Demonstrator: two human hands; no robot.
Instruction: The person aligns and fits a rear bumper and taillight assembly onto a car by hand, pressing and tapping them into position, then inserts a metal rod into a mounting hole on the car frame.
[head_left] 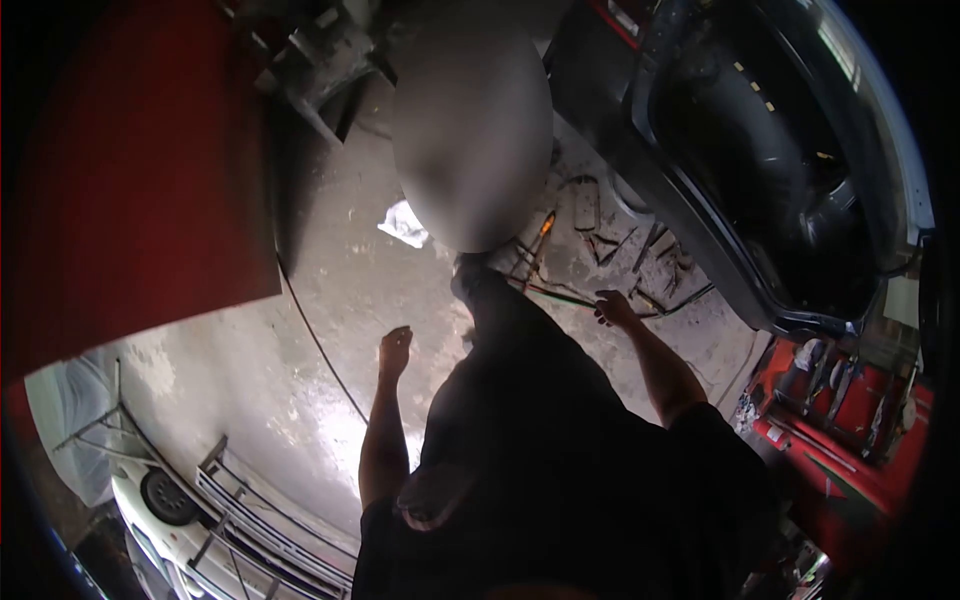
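Beside the dark car body (596, 85), tools (605, 245) lie scattered on the floor (255, 370), near an orange-handled tool (547, 224). The person's right hand (612, 307) is near them, fingers curled at a thin green hose (562, 297) that lies close to the car body; whether it grips the hose cannot be told. Farther from the car body, the left hand (396, 348) hangs with fingers narrowly bent; whether it holds anything cannot be told. A white cloth (404, 224) lies well apart from the car body.
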